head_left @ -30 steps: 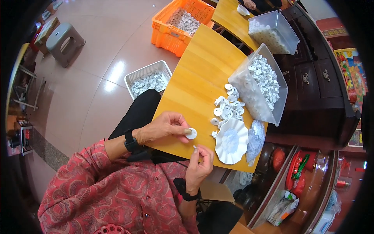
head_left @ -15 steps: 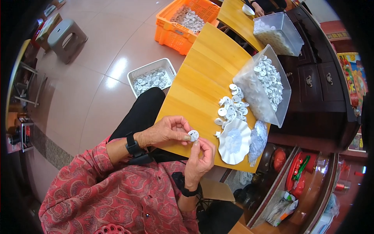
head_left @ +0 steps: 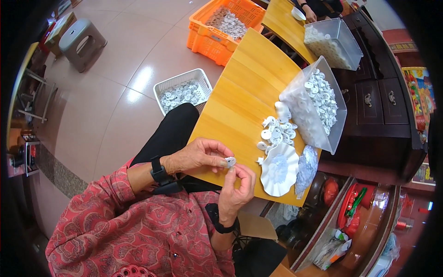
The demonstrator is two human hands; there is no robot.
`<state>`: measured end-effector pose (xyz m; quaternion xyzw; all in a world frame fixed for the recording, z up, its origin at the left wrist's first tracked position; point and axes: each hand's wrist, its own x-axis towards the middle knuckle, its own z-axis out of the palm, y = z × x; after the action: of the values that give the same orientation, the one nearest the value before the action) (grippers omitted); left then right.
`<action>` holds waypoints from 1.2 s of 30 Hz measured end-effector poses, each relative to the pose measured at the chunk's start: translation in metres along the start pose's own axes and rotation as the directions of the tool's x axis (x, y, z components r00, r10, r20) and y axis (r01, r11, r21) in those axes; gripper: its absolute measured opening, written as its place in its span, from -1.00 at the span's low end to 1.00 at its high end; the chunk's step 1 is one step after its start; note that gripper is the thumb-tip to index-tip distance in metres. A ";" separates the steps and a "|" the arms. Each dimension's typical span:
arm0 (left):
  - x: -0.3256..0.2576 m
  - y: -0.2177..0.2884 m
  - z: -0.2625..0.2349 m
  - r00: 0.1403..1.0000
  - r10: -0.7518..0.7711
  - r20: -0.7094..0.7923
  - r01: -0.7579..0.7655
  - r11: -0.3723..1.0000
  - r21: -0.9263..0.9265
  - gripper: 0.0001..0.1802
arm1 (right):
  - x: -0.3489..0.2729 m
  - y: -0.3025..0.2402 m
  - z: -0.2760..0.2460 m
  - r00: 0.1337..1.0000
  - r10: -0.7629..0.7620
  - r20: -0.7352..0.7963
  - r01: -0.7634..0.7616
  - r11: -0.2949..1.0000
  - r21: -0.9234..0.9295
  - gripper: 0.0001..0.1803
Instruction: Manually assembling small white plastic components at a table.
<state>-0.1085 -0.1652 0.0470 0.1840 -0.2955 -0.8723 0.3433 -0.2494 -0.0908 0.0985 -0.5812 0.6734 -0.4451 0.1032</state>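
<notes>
Between both hands, over the near edge of the wooden table (head_left: 240, 74), is a small round white plastic part (head_left: 230, 161). My left hand (head_left: 203, 154) pinches it from the left with thumb and fingers. From below right, my right hand (head_left: 237, 184) closes its thumb and fingertips on the same part. To the right lies a loose pile of similar white parts (head_left: 278, 134). Beside the pile is a white scalloped dish (head_left: 286, 182) with small clear pieces (head_left: 278, 167) in it, too small to name. A clear plastic bag (head_left: 305, 171) lies against the dish's right side.
A translucent bin (head_left: 300, 99) full of white parts leans at the table's right edge; another bin (head_left: 330, 51) stands behind it. A white basket (head_left: 161, 85) and an orange crate (head_left: 203, 41) sit on the floor. A person's hand (head_left: 310, 15) rests at the far table.
The round white part has tilted between my fingers and now shows more edge-on. My hands have barely moved; the surroundings have shifted slightly in view.
</notes>
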 end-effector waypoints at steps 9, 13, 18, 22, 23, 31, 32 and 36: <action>-0.001 0.002 0.004 1.000 -0.005 0.010 0.005 0.999 -0.039 -0.71 | -0.002 0.000 0.004 0.998 -0.060 -0.005 0.059 0.996 -0.062 -0.88; 0.000 0.001 0.005 0.999 0.030 0.021 -0.030 0.999 0.014 -0.70 | -0.004 0.000 0.007 0.997 -0.078 -0.022 0.077 0.994 -0.073 -0.88; -0.001 0.003 0.005 0.999 0.018 0.029 -0.019 0.999 0.032 -0.69 | -0.003 0.001 0.007 0.998 -0.064 -0.001 0.064 0.996 -0.067 -0.89; -0.001 -0.001 -0.002 1.000 0.009 0.027 -0.009 1.000 0.005 -0.69 | -0.002 -0.002 0.007 0.998 -0.041 0.048 0.041 0.999 -0.009 -0.89; -0.001 -0.001 -0.002 1.000 0.009 0.025 -0.009 1.000 0.004 -0.69 | -0.002 -0.001 0.007 0.998 -0.041 0.050 0.041 0.999 -0.008 -0.89; -0.001 0.002 0.000 0.999 -0.022 -0.033 0.022 1.000 -0.006 -0.72 | -0.001 -0.001 0.004 0.997 0.041 0.073 -0.046 0.996 0.071 -0.92; -0.001 0.002 0.000 0.999 -0.021 -0.033 0.021 1.000 -0.007 -0.72 | 0.000 -0.001 0.004 0.996 0.040 0.074 -0.045 0.996 0.071 -0.92; 0.000 0.000 0.000 1.000 0.004 -0.009 -0.004 1.000 0.019 -0.73 | 0.000 -0.001 0.005 0.997 -0.004 0.072 0.001 0.999 0.033 -0.92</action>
<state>-0.1085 -0.1651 0.0466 0.1908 -0.3026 -0.8679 0.3446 -0.2457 -0.0934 0.0965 -0.5958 0.6611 -0.4351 0.1363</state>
